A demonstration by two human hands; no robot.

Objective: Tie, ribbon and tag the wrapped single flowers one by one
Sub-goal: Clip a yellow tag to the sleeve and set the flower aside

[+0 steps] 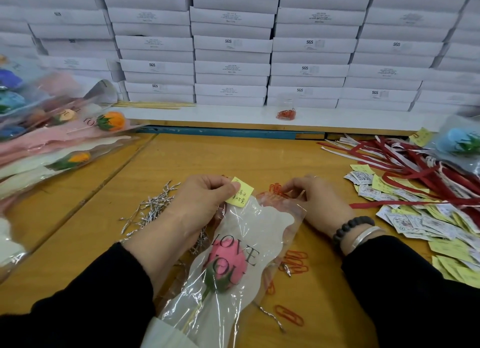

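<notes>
A pink rose (227, 266) in a clear and white "LOVE YOU" sleeve (270, 223) lies on the wooden table in front of me, head away from me. My left hand (200, 204) pinches a yellow handwritten tag (240, 193) against the sleeve's top edge. My right hand (315, 199) reaches into a small heap of orange paper clips (276, 189) just beyond the sleeve, its fingertips pinching one. Silver twist ties (153, 207) lie beneath and left of my left hand.
Wrapped flowers (65, 140) are piled at the left. Red and white ribbons (405, 160) and a spread of tags (420, 217) lie at the right, with a blue wrapped flower (457, 140) behind. Loose paper clips (289, 314) sit near me. Stacked white boxes (233, 49) wall the back.
</notes>
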